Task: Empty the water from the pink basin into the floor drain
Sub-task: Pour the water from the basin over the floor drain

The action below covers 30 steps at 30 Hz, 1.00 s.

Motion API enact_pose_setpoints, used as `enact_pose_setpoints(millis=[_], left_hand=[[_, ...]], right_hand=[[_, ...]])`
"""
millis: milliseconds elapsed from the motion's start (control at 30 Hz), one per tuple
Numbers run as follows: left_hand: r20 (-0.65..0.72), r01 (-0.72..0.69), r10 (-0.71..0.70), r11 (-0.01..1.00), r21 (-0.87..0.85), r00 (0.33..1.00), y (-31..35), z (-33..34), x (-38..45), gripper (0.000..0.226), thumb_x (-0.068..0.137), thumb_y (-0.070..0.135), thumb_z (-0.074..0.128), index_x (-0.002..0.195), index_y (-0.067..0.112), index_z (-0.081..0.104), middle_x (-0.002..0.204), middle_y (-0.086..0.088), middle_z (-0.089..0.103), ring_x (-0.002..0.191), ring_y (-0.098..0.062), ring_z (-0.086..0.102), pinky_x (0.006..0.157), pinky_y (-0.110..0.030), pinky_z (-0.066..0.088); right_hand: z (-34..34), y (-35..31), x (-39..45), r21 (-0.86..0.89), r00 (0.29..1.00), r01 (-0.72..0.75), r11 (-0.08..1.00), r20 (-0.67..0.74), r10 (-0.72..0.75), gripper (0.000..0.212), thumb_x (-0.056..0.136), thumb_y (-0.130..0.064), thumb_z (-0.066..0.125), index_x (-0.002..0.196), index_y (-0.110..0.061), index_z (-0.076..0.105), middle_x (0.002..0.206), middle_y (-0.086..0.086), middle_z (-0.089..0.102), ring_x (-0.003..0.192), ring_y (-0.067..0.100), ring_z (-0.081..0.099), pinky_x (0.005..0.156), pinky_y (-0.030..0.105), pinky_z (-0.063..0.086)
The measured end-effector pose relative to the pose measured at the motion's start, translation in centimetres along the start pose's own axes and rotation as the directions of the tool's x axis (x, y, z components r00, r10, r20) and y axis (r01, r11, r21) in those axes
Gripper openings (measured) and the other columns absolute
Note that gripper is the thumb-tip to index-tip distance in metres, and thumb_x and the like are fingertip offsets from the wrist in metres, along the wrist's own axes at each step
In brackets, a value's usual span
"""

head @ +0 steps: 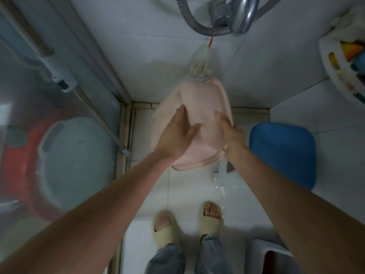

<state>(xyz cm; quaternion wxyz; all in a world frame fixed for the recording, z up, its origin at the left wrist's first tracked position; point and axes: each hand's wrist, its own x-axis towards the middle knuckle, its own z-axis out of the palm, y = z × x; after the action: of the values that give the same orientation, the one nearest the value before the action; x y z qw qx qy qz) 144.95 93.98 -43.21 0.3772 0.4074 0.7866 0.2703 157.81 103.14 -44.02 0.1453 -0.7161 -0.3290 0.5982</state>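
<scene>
The pink basin (199,107) is tipped over in front of me, its underside facing the camera and its rim low toward the floor. My left hand (177,135) lies flat on the basin's bottom with fingers spread. My right hand (233,135) grips its right edge. Water (218,180) runs off the low rim and spreads over the white floor tiles toward my right foot. The floor drain is hidden, probably behind the basin.
A blue stool (284,153) stands right of the basin. My two feet in beige slippers (210,218) are on the tiles below. A glass shower door (59,135) is on the left, a shower hose and tap (227,18) above, and a white rack (339,62) on the right wall.
</scene>
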Motion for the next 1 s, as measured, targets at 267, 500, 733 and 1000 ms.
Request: enact_pose_setpoints(millis=[267,500,733,1000], left_hand=[[0.045,0.000,-0.009,0.977,0.214,0.999,1.7,2.5,1.9,0.083,0.087,0.061,0.046,0.148,0.009,0.025,0.150,-0.013,0.039,0.138,-0.036,0.034,0.112,-0.049,0.030],[-0.002,-0.069,0.070,0.989,0.132,0.998,2.7,2.2,2.7,0.055,0.088,0.045,0.054,0.126,0.005,0.045,0.117,-0.014,0.061,0.109,-0.034,0.056,0.094,-0.045,0.044],[0.055,0.059,-0.065,0.994,0.095,0.996,2.9,1.5,2.8,0.048,0.090,0.037,0.055,0.128,0.009,0.048,0.126,-0.015,0.059,0.118,-0.033,0.053,0.101,-0.041,0.041],[0.254,0.681,-0.658,0.544,-0.490,0.708,1.6,-2.0,0.1,0.076,0.090,0.062,0.043,0.143,0.008,0.039,0.146,-0.014,0.043,0.131,-0.037,0.045,0.106,-0.045,0.040]], right_hand=[[-0.8,1.0,0.1,0.125,0.992,-0.083,0.989,-0.080,0.093,0.080,0.065,-0.062,0.072,0.122,-0.009,0.055,0.107,0.005,0.065,0.087,0.023,0.065,0.083,0.039,0.056],[-0.9,0.8,0.3,0.196,0.993,-0.059,0.979,-0.092,0.079,0.065,0.069,-0.060,0.072,0.111,-0.013,0.057,0.102,0.003,0.066,0.083,0.019,0.065,0.077,0.034,0.056],[-1.1,0.9,0.8,0.102,0.991,-0.046,0.994,-0.117,0.058,0.089,0.051,-0.070,0.071,0.116,-0.009,0.063,0.110,0.006,0.069,0.093,0.025,0.068,0.087,0.042,0.056],[2.5,3.0,-3.5,-0.486,0.900,0.436,0.757,0.255,-0.355,0.048,0.080,-0.043,0.070,0.108,-0.004,0.068,0.095,0.008,0.070,0.083,0.025,0.067,0.069,0.030,0.055]])
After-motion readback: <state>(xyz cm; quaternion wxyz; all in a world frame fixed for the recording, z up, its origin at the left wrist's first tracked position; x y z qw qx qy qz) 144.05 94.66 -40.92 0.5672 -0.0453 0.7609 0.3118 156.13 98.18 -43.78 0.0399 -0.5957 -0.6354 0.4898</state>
